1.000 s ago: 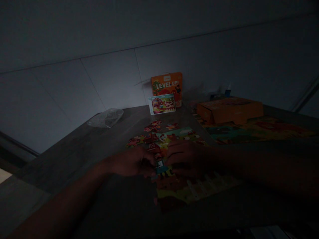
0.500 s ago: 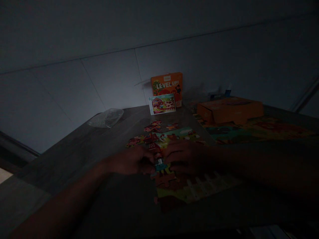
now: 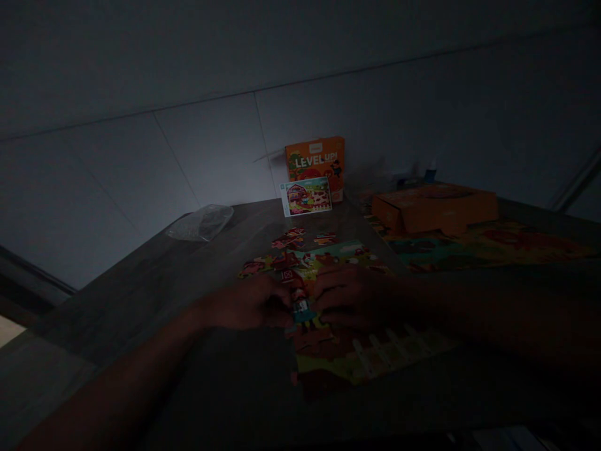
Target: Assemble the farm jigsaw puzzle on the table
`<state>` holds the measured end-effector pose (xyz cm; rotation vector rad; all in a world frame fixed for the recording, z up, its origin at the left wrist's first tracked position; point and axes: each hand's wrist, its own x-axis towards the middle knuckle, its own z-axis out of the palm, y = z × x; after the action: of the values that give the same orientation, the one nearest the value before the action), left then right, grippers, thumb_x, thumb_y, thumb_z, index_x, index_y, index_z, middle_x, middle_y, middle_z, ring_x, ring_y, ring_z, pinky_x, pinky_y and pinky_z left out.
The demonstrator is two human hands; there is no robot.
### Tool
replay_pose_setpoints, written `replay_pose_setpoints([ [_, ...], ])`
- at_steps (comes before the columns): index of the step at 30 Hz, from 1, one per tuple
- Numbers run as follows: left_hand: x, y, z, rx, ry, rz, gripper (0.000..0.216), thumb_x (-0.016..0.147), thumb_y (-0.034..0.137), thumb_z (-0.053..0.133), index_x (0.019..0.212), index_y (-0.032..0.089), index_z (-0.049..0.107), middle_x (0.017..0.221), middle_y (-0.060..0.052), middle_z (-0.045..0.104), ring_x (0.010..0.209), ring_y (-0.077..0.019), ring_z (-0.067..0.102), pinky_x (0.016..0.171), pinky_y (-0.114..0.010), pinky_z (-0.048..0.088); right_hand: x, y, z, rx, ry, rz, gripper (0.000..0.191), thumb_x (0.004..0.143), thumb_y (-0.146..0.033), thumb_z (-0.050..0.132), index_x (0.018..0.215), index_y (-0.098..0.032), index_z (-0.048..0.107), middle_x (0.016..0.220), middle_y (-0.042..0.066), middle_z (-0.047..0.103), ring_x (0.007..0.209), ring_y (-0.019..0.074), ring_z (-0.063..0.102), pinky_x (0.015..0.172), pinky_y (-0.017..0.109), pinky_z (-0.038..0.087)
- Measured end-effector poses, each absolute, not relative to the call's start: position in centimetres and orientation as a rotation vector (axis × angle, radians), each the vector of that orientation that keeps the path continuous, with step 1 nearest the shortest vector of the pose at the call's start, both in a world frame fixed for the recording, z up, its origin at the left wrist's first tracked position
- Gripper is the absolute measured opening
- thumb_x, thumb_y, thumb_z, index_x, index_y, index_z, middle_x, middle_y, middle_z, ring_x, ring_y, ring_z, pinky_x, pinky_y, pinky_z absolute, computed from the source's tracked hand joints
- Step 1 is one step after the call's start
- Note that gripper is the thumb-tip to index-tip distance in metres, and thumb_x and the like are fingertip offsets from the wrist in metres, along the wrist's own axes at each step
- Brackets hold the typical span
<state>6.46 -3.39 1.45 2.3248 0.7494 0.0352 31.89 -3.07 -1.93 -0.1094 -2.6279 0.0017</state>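
A partly assembled jigsaw puzzle [image 3: 375, 357] with a farm scene lies on the dim table. My left hand [image 3: 256, 304] is at its left edge, thumb and fingers pinched on a puzzle piece [image 3: 302, 307] that shows a figure in blue. From the other side my right hand [image 3: 352, 294] rests over the puzzle, its bent fingers apart and their tips close to the same piece. Beyond the hands, several loose puzzle pieces [image 3: 288, 238] lie near the puzzle's upper left. Poor light hides the exact contact of the fingertips.
A picture card [image 3: 307, 197] leans on an upright orange box [image 3: 315, 156] by the wall. To the right, another orange box [image 3: 436, 207] lies on a second colourful puzzle [image 3: 498, 244]. A clear plastic bag [image 3: 201, 222] sits at the table's back left.
My right fingertips have shifted slightly to the right, showing a little more of the piece with the figure. My left hand stays almost still at the puzzle's left edge.
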Motion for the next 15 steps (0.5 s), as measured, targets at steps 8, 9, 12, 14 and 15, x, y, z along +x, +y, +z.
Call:
replay_pose_setpoints([
  [8,6.53,-3.60,1.51,2.342,0.772,0.018,0.006,0.088,0.021,0.063,0.087,0.015,0.066,0.082,0.000,0.069,0.074,-0.0126,0.063,0.066,-0.021,0.045,31.95,-2.93,-2.08,-0.073,-2.597,0.045,0.019,0.095,-0.022,0.052,0.090,-0.013,0.068,0.089,0.009,0.065,0.083,0.0151,0.059,0.078,0.030,0.048],
  [9,6.53,-3.60,1.51,2.346,0.779,0.013,0.007,0.088,0.022,0.063,0.087,0.015,0.066,0.082,0.000,0.070,0.074,-0.0129,0.063,0.066,-0.021,0.045,31.97,-2.92,-2.07,-0.073,-2.599,0.049,0.019,0.095,-0.023,0.053,0.091,-0.013,0.069,0.089,0.009,0.065,0.083,0.0151,0.059,0.078,0.030,0.047],
  [12,6.55,-3.61,1.55,2.352,0.794,-0.001,0.008,0.088,0.023,0.064,0.088,0.015,0.066,0.084,-0.001,0.070,0.076,-0.0132,0.064,0.067,-0.021,0.045,31.99,-2.94,-1.97,-0.071,-2.610,0.053,0.018,0.095,-0.022,0.053,0.091,-0.014,0.069,0.090,0.009,0.066,0.083,0.0151,0.059,0.077,0.030,0.047],
  [14,6.59,-3.61,1.61,2.353,0.836,-0.010,0.009,0.087,0.023,0.065,0.087,0.015,0.067,0.083,-0.001,0.070,0.075,-0.0132,0.063,0.066,-0.021,0.045,31.98,-2.98,-1.89,-0.072,-2.618,0.051,0.017,0.095,-0.020,0.053,0.090,-0.014,0.068,0.089,0.009,0.066,0.083,0.0151,0.058,0.077,0.030,0.046],
  [15,6.61,-3.61,1.64,2.355,0.866,-0.017,0.010,0.086,0.024,0.066,0.086,0.014,0.067,0.082,-0.001,0.069,0.074,-0.0132,0.062,0.064,-0.021,0.044,31.97,-2.99,-1.88,-0.073,-2.619,0.051,0.017,0.094,-0.020,0.053,0.089,-0.014,0.068,0.089,0.009,0.065,0.083,0.0151,0.058,0.077,0.029,0.046],
])
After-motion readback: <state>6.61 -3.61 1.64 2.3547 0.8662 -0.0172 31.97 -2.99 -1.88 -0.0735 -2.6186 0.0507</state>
